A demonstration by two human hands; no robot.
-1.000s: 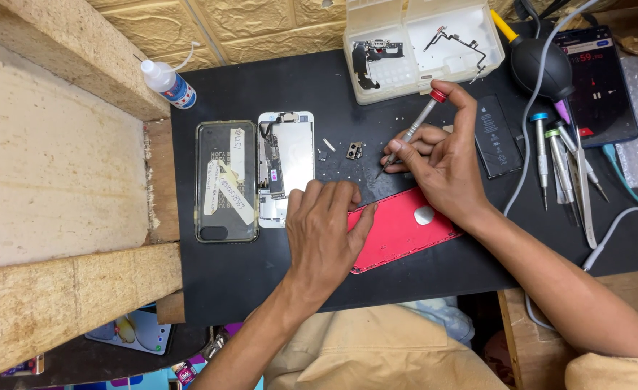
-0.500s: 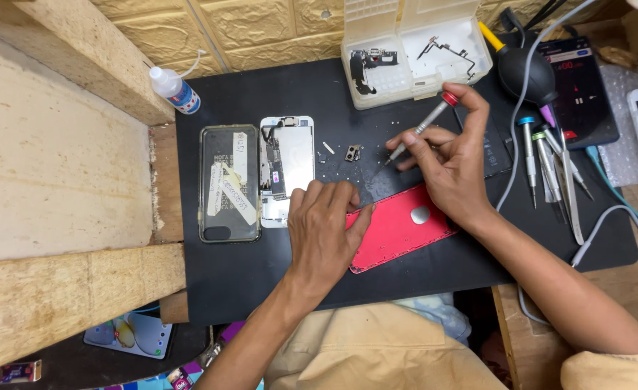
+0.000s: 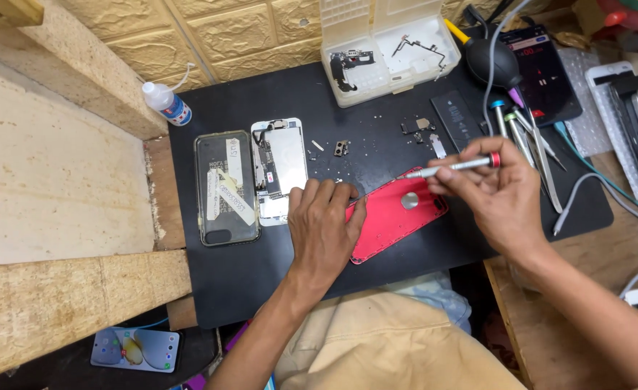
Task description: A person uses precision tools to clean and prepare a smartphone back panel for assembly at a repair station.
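My left hand (image 3: 325, 230) rests palm down on the black work mat (image 3: 261, 289), its fingers pressing the left end of a red phone back housing (image 3: 398, 217). My right hand (image 3: 499, 196) holds a silver screwdriver with a red cap (image 3: 457, 167), its tip pointing left above the housing's top edge. An opened phone with its internals showing (image 3: 281, 170) lies just left of my left hand. Beside that phone is a detached screen with tape strips (image 3: 225, 186).
A clear parts box (image 3: 384, 43) sits at the mat's far edge, with a small white bottle (image 3: 166, 102) to its left. Tiny screws and brackets (image 3: 342, 148), a black battery (image 3: 456, 119), several tweezers and drivers (image 3: 528, 141), a black air blower (image 3: 494, 61), cables and more phones lie right.
My right hand has lifted the screwdriver off the mat and drawn back to the right. The left hand stays on the red housing. The camera view has shifted.
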